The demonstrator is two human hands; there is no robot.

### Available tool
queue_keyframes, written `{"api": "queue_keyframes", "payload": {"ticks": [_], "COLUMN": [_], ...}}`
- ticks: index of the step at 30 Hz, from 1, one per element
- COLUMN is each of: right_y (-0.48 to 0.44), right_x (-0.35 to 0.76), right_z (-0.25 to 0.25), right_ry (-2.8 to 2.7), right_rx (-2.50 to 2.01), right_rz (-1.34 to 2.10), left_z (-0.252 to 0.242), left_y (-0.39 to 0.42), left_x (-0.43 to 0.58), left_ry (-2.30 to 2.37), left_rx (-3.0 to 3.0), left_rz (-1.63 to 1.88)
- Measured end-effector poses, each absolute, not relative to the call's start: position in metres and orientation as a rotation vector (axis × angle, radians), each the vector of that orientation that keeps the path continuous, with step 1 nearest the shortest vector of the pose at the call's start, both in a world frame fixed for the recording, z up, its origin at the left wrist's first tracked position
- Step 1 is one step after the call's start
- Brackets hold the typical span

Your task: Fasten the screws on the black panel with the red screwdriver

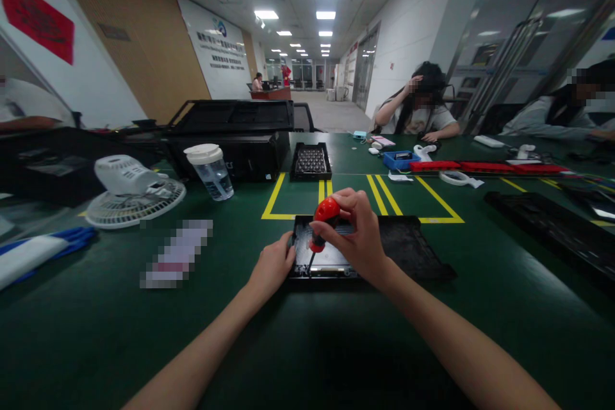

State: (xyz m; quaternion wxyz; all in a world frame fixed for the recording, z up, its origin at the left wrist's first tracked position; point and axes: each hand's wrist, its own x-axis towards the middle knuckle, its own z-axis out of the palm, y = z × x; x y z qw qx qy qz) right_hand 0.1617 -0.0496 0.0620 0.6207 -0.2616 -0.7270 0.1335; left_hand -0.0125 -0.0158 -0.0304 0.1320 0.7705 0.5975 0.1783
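A red-handled screwdriver [325, 216] stands upright in my right hand [356, 237], whose fingers are wrapped round the handle. Its thin shaft points down onto the near left corner of a flat black panel [408, 250] lying on the green table. A silvery rectangular part [327, 257] sits in the panel under my hands. My left hand [271, 268] is closed against the panel's left edge, beside the screwdriver tip. What its fingers grip is hidden.
A black tray of small parts [311, 161] sits behind the panel, inside yellow floor-tape lines [273, 200]. To the left lie a white fan [129, 191], a lidded plastic cup [211, 172] and a black case [230, 134]. Two seated people [418, 112] work at the far right.
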Motion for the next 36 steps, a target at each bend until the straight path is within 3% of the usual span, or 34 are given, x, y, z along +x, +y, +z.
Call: {"api": "queue_keyframes", "payload": {"ticks": [11,29,36], "right_y": [-0.051,-0.062,-0.064], "right_x": [0.161,0.154,0.147], "right_z": [0.06,0.052,0.049], "right_ry": [-1.686,-1.619,-1.594], "right_rx": [-0.592,-0.601,-0.607], "right_rz": [0.258,-0.177,-0.045], "left_z": [-0.031,-0.023,-0.025], "left_y": [-0.016,-0.022,-0.019], "left_x": [-0.013,-0.011,-0.013], "left_ry": [1.729,1.71,1.714], "left_rx": [2.242,2.209,2.206], "left_rz": [0.525,0.54,0.533]}}
